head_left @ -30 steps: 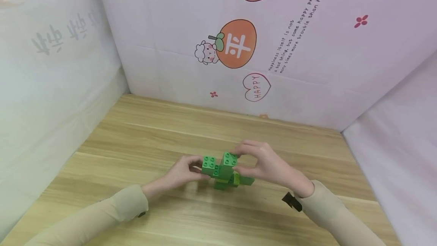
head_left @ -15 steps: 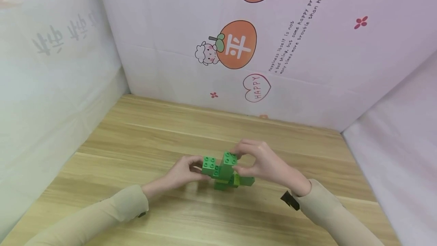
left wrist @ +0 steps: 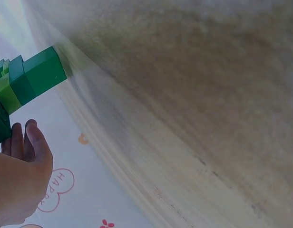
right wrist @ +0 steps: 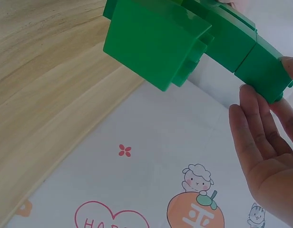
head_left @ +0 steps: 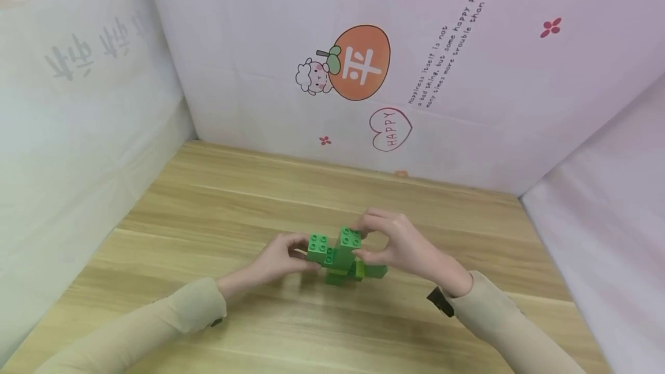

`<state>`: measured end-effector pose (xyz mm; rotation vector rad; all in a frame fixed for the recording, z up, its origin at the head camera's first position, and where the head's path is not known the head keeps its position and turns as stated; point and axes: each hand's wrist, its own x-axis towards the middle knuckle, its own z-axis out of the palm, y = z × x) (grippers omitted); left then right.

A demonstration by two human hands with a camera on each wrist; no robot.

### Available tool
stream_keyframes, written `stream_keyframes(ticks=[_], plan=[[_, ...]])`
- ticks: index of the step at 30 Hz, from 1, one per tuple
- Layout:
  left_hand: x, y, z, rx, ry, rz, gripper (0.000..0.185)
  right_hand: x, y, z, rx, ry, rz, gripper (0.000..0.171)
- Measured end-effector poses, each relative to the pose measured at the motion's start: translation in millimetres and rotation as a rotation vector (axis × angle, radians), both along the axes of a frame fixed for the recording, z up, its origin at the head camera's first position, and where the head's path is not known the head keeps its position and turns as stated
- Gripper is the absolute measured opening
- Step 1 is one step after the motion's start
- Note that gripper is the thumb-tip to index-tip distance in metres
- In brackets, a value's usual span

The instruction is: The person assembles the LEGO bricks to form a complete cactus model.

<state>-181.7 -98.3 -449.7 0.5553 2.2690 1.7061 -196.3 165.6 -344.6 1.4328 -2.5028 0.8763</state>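
Note:
A small build of green bricks (head_left: 340, 258) stands on the wooden table (head_left: 218, 212), with a lime brick in its middle. My left hand (head_left: 296, 255) grips the studded brick (head_left: 317, 246) that juts out to the left. My right hand (head_left: 370, 241) pinches the top brick (head_left: 350, 239) between thumb and forefinger. In the left wrist view the bricks (left wrist: 34, 78) sit at the upper left above my fingers (left wrist: 30, 142). The right wrist view shows the bricks' undersides (right wrist: 156, 42) close up, with my fingers (right wrist: 256, 133) against the far end.
Printed white sheets wall the table: a back panel (head_left: 363, 68) with orange cartoon fruit and a "HAPPY" heart, and plain panels on the left (head_left: 78, 131) and the right (head_left: 613, 201). Bare wood lies around the build on all sides.
Both hands keep their hold on the build, which stays in place. Only the head view has tilted slightly.

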Motion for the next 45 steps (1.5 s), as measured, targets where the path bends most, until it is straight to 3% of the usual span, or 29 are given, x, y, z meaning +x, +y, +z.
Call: stream_keyframes(ticks=[6, 20, 29, 36, 45], plan=[[0.1, 0, 2.8, -0.006, 0.000, 0.004, 0.039, -0.7, 0, -0.9, -0.026, 0.021, 0.019, 0.032], [4.7, -3, -7.0, 0.023, -0.014, -0.006, 0.040, 5.4, -2, -7.6, -0.015, 0.062, 0.020, 0.033], [8.1, -2, -5.6, 0.020, -0.019, -0.009, 0.040, 15.9, 8, -13.2, -0.002, -0.017, -0.078, 0.051], [7.1, -2, -4.6, 0.047, -0.005, -0.020, 0.042, 23.7, 26, -17.0, 0.046, -0.048, -0.170, 0.038], [6.0, -3, 0.7, 0.031, 0.000, -0.043, 0.044, 33.1, 47, -33.4, 0.098, -0.082, -0.230, 0.047]])
